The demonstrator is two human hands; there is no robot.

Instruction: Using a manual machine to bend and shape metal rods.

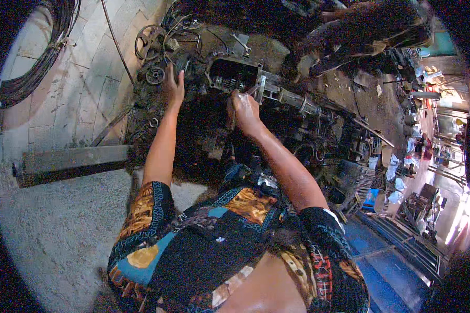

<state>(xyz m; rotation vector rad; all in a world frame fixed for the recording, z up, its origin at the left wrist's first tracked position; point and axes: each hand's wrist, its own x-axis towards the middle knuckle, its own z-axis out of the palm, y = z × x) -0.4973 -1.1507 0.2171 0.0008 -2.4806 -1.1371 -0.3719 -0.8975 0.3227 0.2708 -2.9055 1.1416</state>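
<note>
A metal gearbox housing (259, 70) with an open top lies on the cluttered dark bench, and gears (230, 83) show inside it. From its right side runs a long metal shaft section (297, 101). My right hand (245, 110) is closed at the near edge of the housing, around something I cannot make out; a short dark piece seems to stick out below the fist. To the left of the housing, my left hand (175, 87) is raised with thumb and fingers apart, holding nothing. Close beside it are a round pulley-like wheel (155, 75) and dark metal parts.
A larger spoked wheel (147, 41) and cables lie at the back left. Behind the housing rests a wrench (242, 44). Another person's limb (360, 39) reaches in at the upper right. Coiled cable (42, 68) hangs on the left wall; a blue metal panel (381, 245) stands lower right.
</note>
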